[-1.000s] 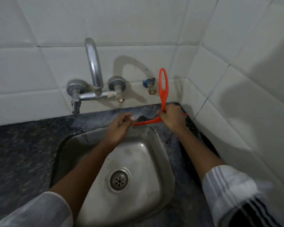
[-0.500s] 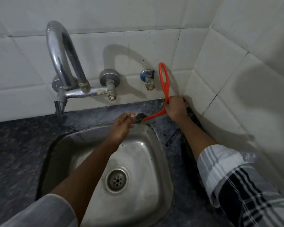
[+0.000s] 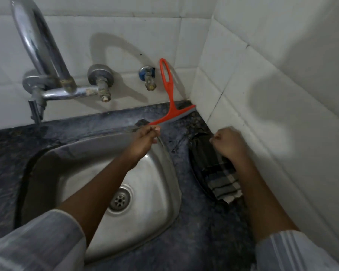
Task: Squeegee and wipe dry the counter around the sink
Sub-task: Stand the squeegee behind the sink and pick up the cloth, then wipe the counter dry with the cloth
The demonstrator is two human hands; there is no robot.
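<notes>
Squeegee (image 3: 169, 94) stands at 12 o'clock from the sink (image 3: 160, 173), blade down on the counter (image 3: 194, 222) strip behind the basin, handle leaning on the back tiles (image 3: 125, 36). Its right blade end nearly meets the side wall (image 3: 262, 75), so the corner is tight; bare counter opens toward 5 o'clock. The left hand (image 3: 145, 140) pinches the blade's left tip. The right hand (image 3: 230, 142), curled into a fist, rests on a checked cloth (image 3: 219, 177) at 3 o'clock along the wall.
</notes>
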